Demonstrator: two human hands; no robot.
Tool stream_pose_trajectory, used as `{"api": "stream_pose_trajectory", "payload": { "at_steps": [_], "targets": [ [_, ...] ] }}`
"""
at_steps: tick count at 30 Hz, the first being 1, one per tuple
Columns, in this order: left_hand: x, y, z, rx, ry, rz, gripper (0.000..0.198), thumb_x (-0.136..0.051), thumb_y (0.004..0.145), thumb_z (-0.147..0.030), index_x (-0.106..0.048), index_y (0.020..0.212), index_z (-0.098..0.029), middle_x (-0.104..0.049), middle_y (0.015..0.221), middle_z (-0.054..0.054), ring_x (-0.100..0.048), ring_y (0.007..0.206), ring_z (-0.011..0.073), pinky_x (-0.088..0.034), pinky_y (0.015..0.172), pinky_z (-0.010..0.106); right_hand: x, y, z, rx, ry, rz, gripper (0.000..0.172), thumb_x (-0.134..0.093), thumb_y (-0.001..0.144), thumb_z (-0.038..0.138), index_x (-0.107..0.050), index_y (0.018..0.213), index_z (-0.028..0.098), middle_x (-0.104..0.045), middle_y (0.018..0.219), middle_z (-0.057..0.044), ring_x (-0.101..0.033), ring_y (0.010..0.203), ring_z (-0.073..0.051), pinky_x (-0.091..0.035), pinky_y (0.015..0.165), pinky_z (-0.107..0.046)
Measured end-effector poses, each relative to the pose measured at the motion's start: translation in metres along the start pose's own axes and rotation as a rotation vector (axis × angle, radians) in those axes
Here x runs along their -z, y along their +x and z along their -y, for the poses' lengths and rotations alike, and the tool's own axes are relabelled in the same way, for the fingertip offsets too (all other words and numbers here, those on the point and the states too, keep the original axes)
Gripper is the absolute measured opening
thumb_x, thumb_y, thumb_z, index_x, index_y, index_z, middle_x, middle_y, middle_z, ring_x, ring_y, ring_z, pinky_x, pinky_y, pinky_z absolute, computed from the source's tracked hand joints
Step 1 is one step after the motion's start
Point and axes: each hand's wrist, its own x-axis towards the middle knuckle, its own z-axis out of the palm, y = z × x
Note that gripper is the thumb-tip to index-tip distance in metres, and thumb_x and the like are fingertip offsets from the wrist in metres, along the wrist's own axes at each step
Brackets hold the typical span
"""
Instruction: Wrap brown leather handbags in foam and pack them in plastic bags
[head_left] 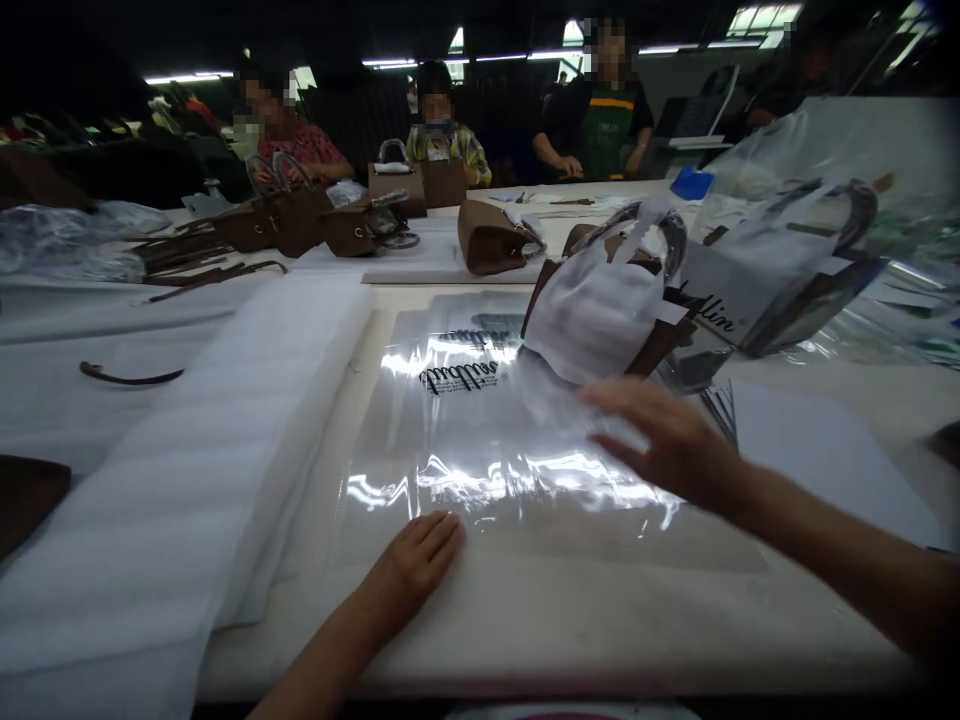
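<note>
Clear printed plastic bags (pixel 465 440) lie flat on the pale table in front of me, shiny under the lights. My left hand (pixel 424 555) rests palm down at their near edge, fingers stretched out and holding nothing. Over their right side hovers my right hand (pixel 660 435), a little blurred, with thumb and fingers apart. Just beyond its fingertips stands a brown handbag (pixel 600 310), its front covered in white wrapping and its handles in plastic film. Whether the right fingers touch the handbag or the plastic, I cannot tell.
White foam sheets (pixel 225 400) are stacked at left, near a brown strap (pixel 131 375). Another wrapped handbag (pixel 795 270) stands at right, beyond white paper (pixel 832 460). More brown handbags (pixel 491 238) sit farther back. Several people are across the table, including one in a green apron (pixel 604 125).
</note>
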Motion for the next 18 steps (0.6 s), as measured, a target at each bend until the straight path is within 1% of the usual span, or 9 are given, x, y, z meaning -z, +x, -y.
{"api": "stream_pose_trajectory", "payload": {
  "at_steps": [1,3,7,9,11,14,15,16,18],
  "targets": [
    [0.001,0.0,0.001,-0.006,-0.015,0.0,0.029,-0.039,0.085,-0.003,-0.053,0.11,-0.01,-0.061,0.107,0.012,-0.055,0.103,0.0222,-0.052,0.084,0.037,-0.019,-0.018,0.021,0.081,0.041,0.155,0.041,-0.056,0.082,0.029,-0.048,0.119,0.014,-0.056,0.115,-0.01,-0.049,0.108,-0.02,-0.042,0.092,-0.036],
    [0.003,-0.001,0.002,0.002,-0.039,0.001,0.027,-0.039,0.086,-0.004,-0.054,0.107,-0.011,-0.062,0.103,0.011,-0.057,0.1,0.0203,-0.051,0.086,0.036,-0.057,-0.048,0.048,0.104,0.052,0.314,0.053,-0.06,0.079,0.033,-0.043,0.125,0.013,-0.051,0.121,-0.011,-0.047,0.111,-0.024,-0.041,0.094,-0.042],
    [0.008,0.005,0.001,0.107,-0.046,0.015,0.024,-0.042,0.087,-0.012,-0.053,0.108,-0.012,-0.06,0.104,0.01,-0.056,0.099,0.0178,-0.05,0.088,0.034,-0.107,-0.072,0.053,0.013,0.074,0.314,0.046,-0.054,0.083,0.035,-0.047,0.121,0.012,-0.054,0.117,-0.013,-0.05,0.107,-0.023,-0.044,0.089,-0.04],
    [0.01,0.015,0.002,0.187,-0.03,0.007,0.028,-0.042,0.087,-0.015,-0.049,0.114,-0.01,-0.056,0.112,0.014,-0.052,0.105,0.0202,-0.048,0.089,0.037,-0.113,-0.066,0.046,-0.034,0.052,0.272,0.042,-0.052,0.084,0.034,-0.048,0.12,0.012,-0.052,0.12,-0.014,-0.048,0.11,-0.024,-0.042,0.091,-0.042],
    [0.01,0.028,0.006,0.231,-0.015,0.016,0.039,-0.048,0.086,-0.025,-0.043,0.121,-0.009,-0.049,0.123,0.018,-0.046,0.114,0.0268,-0.045,0.09,0.045,-0.112,-0.057,0.042,-0.103,0.01,0.297,0.051,-0.053,0.083,0.035,-0.042,0.127,0.012,-0.044,0.129,-0.017,-0.04,0.119,-0.028,-0.036,0.094,-0.049],
    [0.008,0.038,0.012,0.185,-0.031,0.087,0.072,-0.064,0.069,-0.052,-0.039,0.127,-0.015,-0.044,0.129,0.017,-0.041,0.118,0.0338,-0.043,0.089,0.052,-0.107,-0.05,0.043,-0.132,0.036,0.404,0.072,-0.056,0.078,0.047,-0.031,0.135,0.012,-0.036,0.134,-0.019,-0.031,0.125,-0.032,-0.029,0.096,-0.058],
    [0.008,0.038,0.013,0.158,-0.039,0.113,0.075,-0.066,0.065,-0.055,-0.041,0.125,-0.018,-0.045,0.129,0.014,-0.042,0.118,0.0338,-0.042,0.089,0.052,-0.106,-0.052,0.045,-0.098,0.071,0.428,0.075,-0.055,0.076,0.051,-0.029,0.136,0.013,-0.037,0.134,-0.018,-0.031,0.125,-0.032,-0.028,0.096,-0.058],
    [0.007,0.035,0.012,0.136,-0.041,0.131,0.068,-0.066,0.066,-0.054,-0.045,0.122,-0.021,-0.047,0.128,0.012,-0.042,0.118,0.0327,-0.042,0.09,0.051,-0.106,-0.056,0.047,-0.051,0.102,0.435,0.074,-0.054,0.077,0.053,-0.031,0.135,0.015,-0.038,0.133,-0.017,-0.031,0.125,-0.032,-0.027,0.097,-0.058],
    [0.006,0.028,0.009,0.114,-0.032,0.14,0.042,-0.06,0.077,-0.039,-0.051,0.114,-0.022,-0.051,0.124,0.009,-0.043,0.118,0.0292,-0.04,0.093,0.049,-0.108,-0.065,0.049,0.046,0.144,0.38,0.055,-0.051,0.083,0.045,-0.041,0.128,0.017,-0.045,0.128,-0.014,-0.034,0.124,-0.028,-0.026,0.1,-0.054]
  ]
}}
